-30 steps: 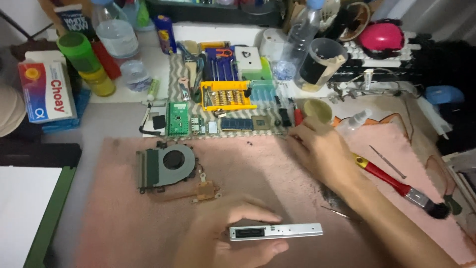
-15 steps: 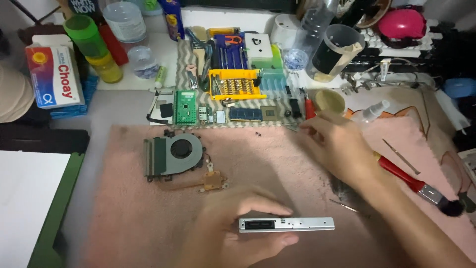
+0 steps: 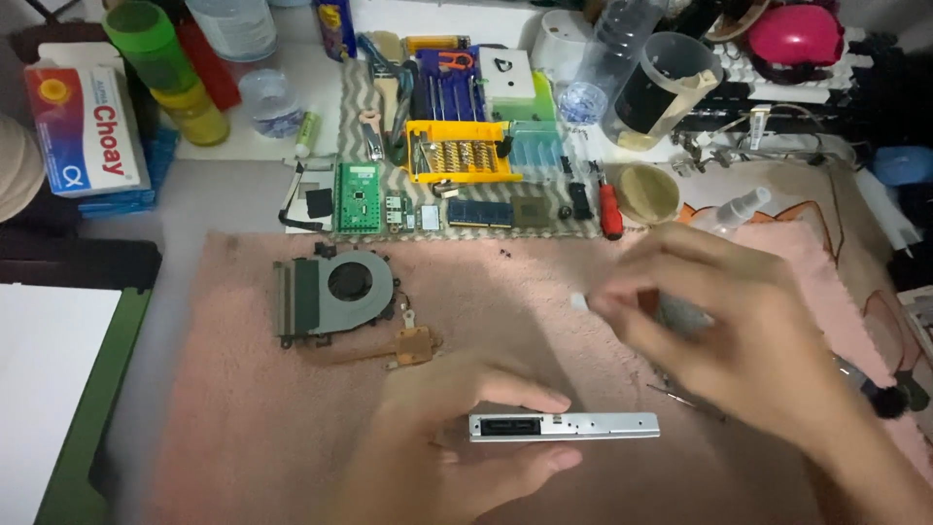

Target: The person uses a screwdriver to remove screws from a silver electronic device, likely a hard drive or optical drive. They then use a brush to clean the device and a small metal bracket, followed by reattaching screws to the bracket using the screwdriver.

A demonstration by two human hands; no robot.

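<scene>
My left hand [image 3: 457,437] grips a thin silver optical drive [image 3: 564,426] on edge, low over the pink towel [image 3: 243,428]. Blurred with motion, my right hand [image 3: 719,321] hovers just above and right of the drive, its fingers pinched around a small whitish item [image 3: 579,302] that I cannot make out. A laptop cooling fan with copper heat pipe [image 3: 335,297] lies on the towel to the left.
Beyond the towel lie a green circuit board [image 3: 357,197], a memory stick [image 3: 479,213], a yellow bit holder [image 3: 457,154], a red screwdriver [image 3: 609,212] and a small tan cup [image 3: 648,192]. Bottles, a clear beaker [image 3: 661,87] and a medicine box [image 3: 87,131] crowd the back.
My right hand has swept from the tan cup at the back toward the middle, above the drive. The left hand keeps holding the drive; the view has tilted slightly.
</scene>
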